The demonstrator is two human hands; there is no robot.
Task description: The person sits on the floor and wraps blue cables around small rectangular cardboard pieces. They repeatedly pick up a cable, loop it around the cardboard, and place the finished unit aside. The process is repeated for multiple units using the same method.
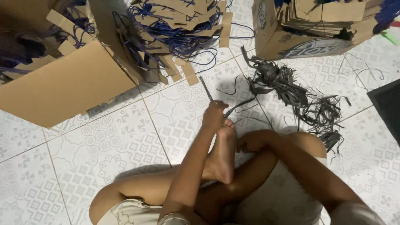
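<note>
A dark strip of flat cord sticks up from the left hand, which is closed around its lower end just above the toes of a bare foot. The left forearm reaches straight forward from the lower edge of the view, across the crossed legs, wrist bent slightly down. The strip's other length runs right toward a tangled pile of dark strips lying on the patterned white tile floor. The right hand is curled into a loose fist just beside the foot's toes, its arm bent in from the right over the knee; what it grips cannot be told. An open cardboard box of blue-handled brown pieces lies at upper left, and a second box at upper right.
</note>
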